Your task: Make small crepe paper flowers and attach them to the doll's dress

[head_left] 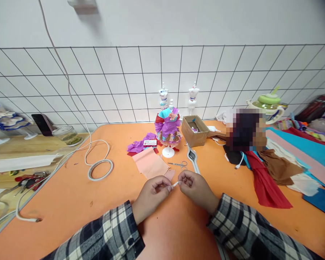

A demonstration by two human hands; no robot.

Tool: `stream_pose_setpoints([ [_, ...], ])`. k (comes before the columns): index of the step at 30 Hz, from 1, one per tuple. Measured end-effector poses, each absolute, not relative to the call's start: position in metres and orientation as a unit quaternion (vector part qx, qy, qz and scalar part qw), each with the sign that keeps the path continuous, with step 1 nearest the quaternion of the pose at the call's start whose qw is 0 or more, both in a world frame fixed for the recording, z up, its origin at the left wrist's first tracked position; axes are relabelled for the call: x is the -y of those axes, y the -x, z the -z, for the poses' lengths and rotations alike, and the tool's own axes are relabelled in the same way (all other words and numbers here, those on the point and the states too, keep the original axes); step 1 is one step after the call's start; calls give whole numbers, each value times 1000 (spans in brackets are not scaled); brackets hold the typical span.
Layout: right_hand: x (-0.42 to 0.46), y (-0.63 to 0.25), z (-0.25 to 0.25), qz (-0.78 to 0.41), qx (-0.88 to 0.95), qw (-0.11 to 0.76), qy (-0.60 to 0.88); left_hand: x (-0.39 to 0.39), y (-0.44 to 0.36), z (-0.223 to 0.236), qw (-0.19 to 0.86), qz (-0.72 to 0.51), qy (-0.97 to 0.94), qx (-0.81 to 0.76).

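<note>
Orange counter (76,195) in the head view lies under both hands, which meet over its middle, short of the far edge. Between them is a small white strip (175,185), one end in the left hand (151,195), the other in the right hand (196,189); each grip is closed, thumb against fingers, probably because so slight a piece needs pinching at both ends to stay straight. Scissors (178,165) lie just beyond, within easy reach, beside the peach cloth (148,162). The dressed form (168,128) stands upright on its base nearer the far edge, beside the cardboard box (200,140), seemingly leaving the hands elbow room.
</note>
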State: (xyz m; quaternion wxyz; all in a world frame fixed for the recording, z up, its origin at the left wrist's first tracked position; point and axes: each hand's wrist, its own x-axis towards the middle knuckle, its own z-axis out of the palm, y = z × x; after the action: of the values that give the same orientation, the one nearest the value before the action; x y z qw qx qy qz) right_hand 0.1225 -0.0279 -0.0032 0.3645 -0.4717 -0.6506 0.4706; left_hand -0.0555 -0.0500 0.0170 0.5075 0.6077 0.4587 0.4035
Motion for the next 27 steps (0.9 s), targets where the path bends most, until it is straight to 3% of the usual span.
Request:
stream_pose_setpoints([
  [8,19,-127,5,-487,636,363,477,51,61,-16,577,-440,-549,-413],
  [19,8,-133,13,-451,641,379,492,52,63,-11,539,-430,-597,-410],
  [23,-1,-145,7,-355,664,401,521,52,63,-12,541,-428,-598,-409],
  [27,-23,-175,-15,-154,659,449,584,52,64,-7,540,-424,-605,-404],
])
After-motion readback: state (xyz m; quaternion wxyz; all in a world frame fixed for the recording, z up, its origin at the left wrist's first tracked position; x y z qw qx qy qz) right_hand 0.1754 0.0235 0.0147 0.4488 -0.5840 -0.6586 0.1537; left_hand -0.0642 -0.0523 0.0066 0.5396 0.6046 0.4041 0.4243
